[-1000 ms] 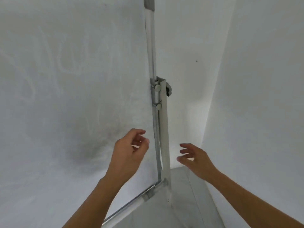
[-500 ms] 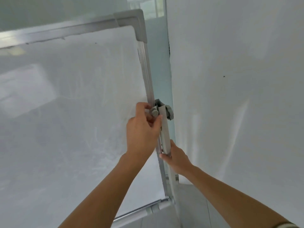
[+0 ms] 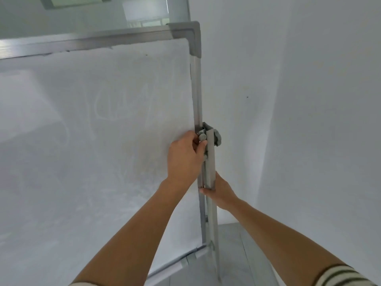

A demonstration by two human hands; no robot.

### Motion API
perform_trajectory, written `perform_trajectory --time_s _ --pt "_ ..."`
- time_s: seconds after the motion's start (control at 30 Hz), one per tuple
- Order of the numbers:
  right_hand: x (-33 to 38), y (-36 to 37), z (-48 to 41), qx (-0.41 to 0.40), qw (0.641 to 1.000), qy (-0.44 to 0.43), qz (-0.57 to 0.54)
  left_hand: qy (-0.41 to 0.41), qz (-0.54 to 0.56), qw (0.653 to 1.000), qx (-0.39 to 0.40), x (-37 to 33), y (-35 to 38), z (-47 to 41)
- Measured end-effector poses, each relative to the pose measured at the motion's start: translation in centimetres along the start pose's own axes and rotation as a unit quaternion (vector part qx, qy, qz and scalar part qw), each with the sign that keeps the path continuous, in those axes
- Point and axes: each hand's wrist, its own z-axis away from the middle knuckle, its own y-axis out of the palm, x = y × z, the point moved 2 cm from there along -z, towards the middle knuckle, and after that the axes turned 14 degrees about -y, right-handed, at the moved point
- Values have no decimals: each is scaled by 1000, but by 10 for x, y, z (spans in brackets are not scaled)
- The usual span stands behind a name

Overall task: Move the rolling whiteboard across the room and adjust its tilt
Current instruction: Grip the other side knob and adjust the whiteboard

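The whiteboard (image 3: 99,141) fills the left of the view, white with faint erased marks and a grey metal frame. Its right edge meets the grey stand upright (image 3: 212,203) at a pivot with a grey tilt knob (image 3: 216,137). My left hand (image 3: 184,157) grips the board's right frame edge just below the pivot, thumb and fingers by a small round bolt head. My right hand (image 3: 219,189) is wrapped around the stand upright from behind, lower down. The pen tray (image 3: 175,267) runs along the board's bottom edge.
A white wall (image 3: 319,120) stands close on the right, forming a corner behind the stand. Grey floor tiles (image 3: 247,254) show at the bottom right. A glass partition (image 3: 144,11) rises above the board's top edge.
One second ago both hands hung open in front of the stand. They then closed on the frame edge and the upright. Since then the view has shifted left and down; the grips hold.
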Motion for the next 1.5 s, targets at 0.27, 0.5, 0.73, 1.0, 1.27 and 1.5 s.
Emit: perform_trajectory --time_s 0.27,0.5,0.73,1.0,1.27,1.5 --pt "36 30 83 10 1000 15 20 1 16 1000 20 9 -51 68" --pt "65 52 167 28 999 -6 39 -9 30 999 -5 12 -97 142" --pt "85 69 255 27 998 -37 52 -41 75 996 8 3 -138 227" --pt "113 99 342 12 997 -57 54 -43 71 997 3 5 -189 304" --pt "142 129 406 -15 997 -51 52 -20 85 996 23 15 -235 359" --pt "171 158 458 -67 997 -5 34 12 91 995 50 26 -272 397"
